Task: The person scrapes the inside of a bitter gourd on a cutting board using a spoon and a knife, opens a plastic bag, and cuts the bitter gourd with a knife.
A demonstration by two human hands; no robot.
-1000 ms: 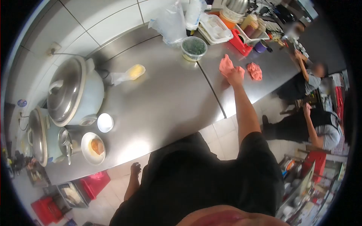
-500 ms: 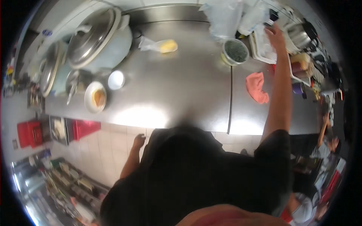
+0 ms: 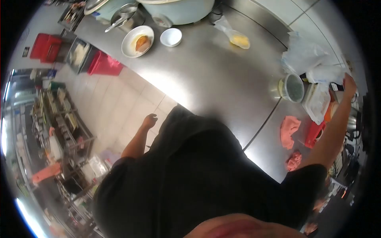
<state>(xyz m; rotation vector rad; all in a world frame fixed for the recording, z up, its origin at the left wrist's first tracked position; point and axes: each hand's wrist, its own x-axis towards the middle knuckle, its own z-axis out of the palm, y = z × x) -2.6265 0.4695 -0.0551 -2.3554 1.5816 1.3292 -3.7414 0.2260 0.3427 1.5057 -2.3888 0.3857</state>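
My right hand (image 3: 349, 85) reaches to the far right end of the counter, beside a white plastic bag (image 3: 325, 74) and a small dark object (image 3: 337, 87); its fingers are too blurred to tell their grip. My left hand (image 3: 149, 120) hangs over the floor at my side, its fingers loosely bent and holding nothing. Nearer along the counter are a clear tub of green contents (image 3: 293, 88), a stacked white tray (image 3: 316, 104), a flat pink cloth (image 3: 289, 132) and a crumpled pink cloth (image 3: 294, 161).
A plate with brown food (image 3: 137, 41), a white bowl (image 3: 171, 37), a metal pot (image 3: 129, 18) and large pale cookers (image 3: 178, 10) line the counter's far left. A bag with yellow contents (image 3: 239, 41) lies farther right. Red bins (image 3: 104, 63) and shelving (image 3: 67, 115) stand left.
My right hand has let go of the pink cloth, which lies on the counter, and has moved farther to the back right. My view has turned. My left hand still hangs low.
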